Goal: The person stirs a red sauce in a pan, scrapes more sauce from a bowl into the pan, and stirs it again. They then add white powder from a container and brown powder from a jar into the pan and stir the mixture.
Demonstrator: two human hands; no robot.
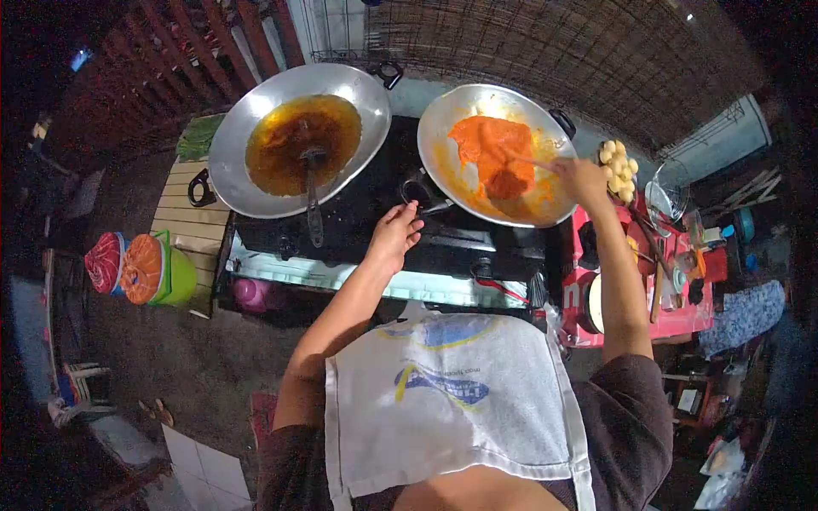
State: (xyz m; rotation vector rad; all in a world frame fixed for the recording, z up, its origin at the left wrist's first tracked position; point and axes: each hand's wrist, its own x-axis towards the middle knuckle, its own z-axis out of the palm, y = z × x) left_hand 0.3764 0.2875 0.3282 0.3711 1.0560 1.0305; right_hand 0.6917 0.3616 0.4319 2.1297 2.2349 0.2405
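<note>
My right hand (584, 181) is closed round the pale handle of a stirring spatula (538, 163), whose head is buried in thick orange-red paste (494, 145). That paste lies in the right-hand wok (434, 128), with orange smears along its metal wall. My left hand (398, 236) has its fingers curled at the wok's black near-left handle (423, 189), apparently pinching its lower edge. To the left, a larger wok (230, 162) holds dark golden oil (290, 128). A slotted metal turner (313, 209) rests in it, its handle over the near rim.
Both woks stand on a black stove (358, 226). Peeled, pale round pieces (618, 170) are heaped at right, beyond a red table (588, 336) crowded with jars and utensils. Lidded buckets (177, 277) stand by a slatted bench (183, 196) at left. A woven screen (545, 51) hangs behind.
</note>
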